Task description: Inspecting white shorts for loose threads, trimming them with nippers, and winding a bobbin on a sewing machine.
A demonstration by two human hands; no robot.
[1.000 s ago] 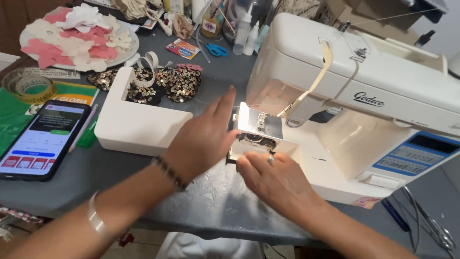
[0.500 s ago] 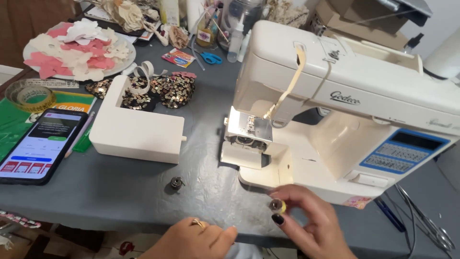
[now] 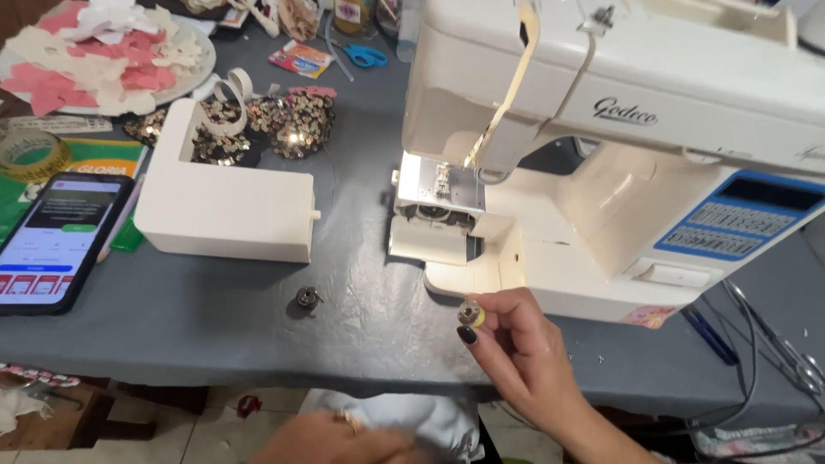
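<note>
Right hand (image 3: 524, 348), lower centre, pinching a small bobbin (image 3: 469, 314) (yellow thread) just below the white sewing machine (image 3: 601, 146). Left hand (image 3: 344, 440) blurred at bottom edge, grip unclear. Blue button panel (image 3: 730, 225) right.

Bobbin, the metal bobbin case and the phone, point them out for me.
bobbin (image 3: 469, 314), head view, its round face.
metal bobbin case (image 3: 307, 298), head view, its middle.
phone (image 3: 58, 236), head view, its screen.

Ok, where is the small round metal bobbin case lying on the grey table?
In the head view, the small round metal bobbin case lies left of centre, just below the white detachable machine tray.
</note>
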